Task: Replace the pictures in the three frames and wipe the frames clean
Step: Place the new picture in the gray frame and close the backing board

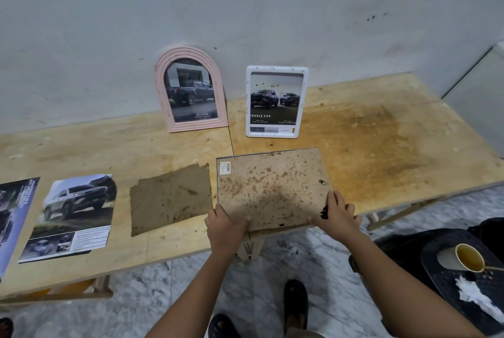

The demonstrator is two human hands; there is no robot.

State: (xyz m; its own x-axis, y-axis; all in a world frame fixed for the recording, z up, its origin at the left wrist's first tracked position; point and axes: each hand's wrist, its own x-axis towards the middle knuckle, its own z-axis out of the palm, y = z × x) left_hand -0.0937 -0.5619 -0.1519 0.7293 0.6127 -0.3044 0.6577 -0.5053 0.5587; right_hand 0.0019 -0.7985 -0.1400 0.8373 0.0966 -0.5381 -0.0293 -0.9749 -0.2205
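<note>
A third frame (272,187) lies face down at the table's near edge, its brown stained backing board up. My left hand (225,224) grips its near left corner and my right hand (337,212) holds its near right edge, by a small metal clip. A pink arched frame (161,86) and a white rectangular frame (276,134), both showing pickup-truck pictures, lean against the wall behind. A loose truck picture (73,215) and a second one (13,217) lie at the left. A dirty brown cloth (170,198) lies flat between the picture and the frame.
The plywood table (381,146) has a large brown stain on its right half. At the lower right, a black tray (450,294) holds a paper cup (465,258) of brown liquid and a white tissue (474,296). My sandalled feet (296,302) stand on the marble floor.
</note>
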